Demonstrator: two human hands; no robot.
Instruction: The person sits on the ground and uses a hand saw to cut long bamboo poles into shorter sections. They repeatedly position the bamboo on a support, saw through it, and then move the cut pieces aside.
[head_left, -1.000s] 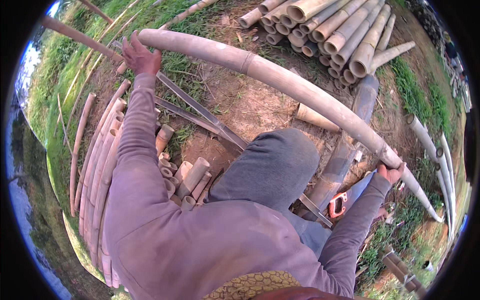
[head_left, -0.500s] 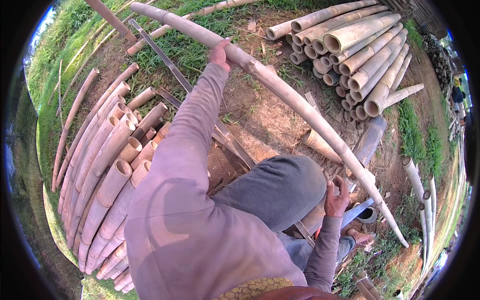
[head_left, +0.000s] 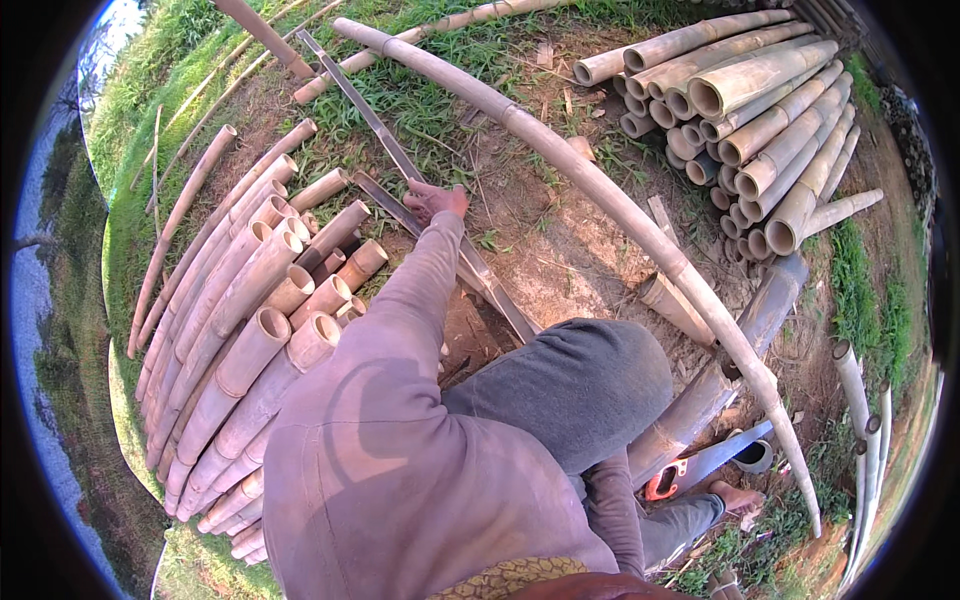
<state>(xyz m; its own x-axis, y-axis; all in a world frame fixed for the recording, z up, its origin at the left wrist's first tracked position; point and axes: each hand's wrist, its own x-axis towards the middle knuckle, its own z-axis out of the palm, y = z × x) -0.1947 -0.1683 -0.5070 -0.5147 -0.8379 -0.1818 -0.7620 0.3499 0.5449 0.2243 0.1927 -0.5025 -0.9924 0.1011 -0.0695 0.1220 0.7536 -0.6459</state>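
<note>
My left hand (head_left: 437,201) reaches forward, its fingers curled over a long, narrow, straight strip (head_left: 352,92) that runs along the ground towards my knee. Just beside it lies the end of a second narrow strip (head_left: 377,192). A long bamboo pole (head_left: 600,190) stretches from the far grass to the near right, crossing a thick bamboo log (head_left: 690,412); neither hand visibly touches it. My right sleeve (head_left: 612,505) goes down behind my bent knee, which hides that hand. Close to it, a handsaw (head_left: 715,458) with an orange handle leans by the log.
Cut bamboo lengths (head_left: 215,365) are stacked at the left. Another bamboo pile (head_left: 740,110) sits at the far right. A short bamboo piece (head_left: 675,308) rests near the log, and thin poles (head_left: 860,430) stand at the right edge. My bare foot (head_left: 737,497) is beside the saw.
My left hand has let go of the bamboo pole and come down to the narrow strip. My right hand has dropped out of sight behind my knee, and the saw shows more fully.
</note>
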